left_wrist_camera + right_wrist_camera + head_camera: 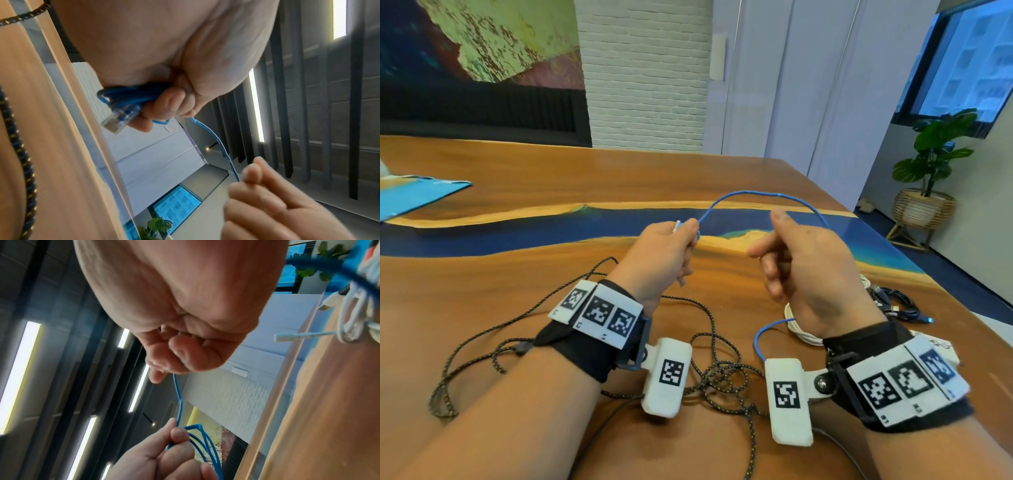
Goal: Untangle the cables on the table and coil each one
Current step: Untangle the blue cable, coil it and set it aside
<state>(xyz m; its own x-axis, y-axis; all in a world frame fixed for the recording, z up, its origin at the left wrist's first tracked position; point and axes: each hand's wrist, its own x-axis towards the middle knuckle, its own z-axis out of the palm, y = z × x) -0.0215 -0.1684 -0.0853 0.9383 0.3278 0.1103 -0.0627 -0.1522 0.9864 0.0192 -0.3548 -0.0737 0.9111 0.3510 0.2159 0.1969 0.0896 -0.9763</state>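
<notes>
A thin blue network cable (756,195) arcs in the air between my two hands above the wooden table (551,171). My left hand (688,233) grips several small loops of the blue cable (127,95), and its clear plug (117,121) sticks out below the fingers. My right hand (767,236) pinches the same blue cable (177,394) a little farther along with curled fingers. The cable's loose tail (760,339) drops under my right wrist. A black braided cable (715,373) lies tangled on the table beneath both wrists.
A coiled white cable (798,329) lies under my right hand, its plugs showing in the right wrist view (349,321). A bundle of black cables (893,305) sits near the table's right edge. Blue paper (414,195) lies far left. A potted plant (928,164) stands beyond the table.
</notes>
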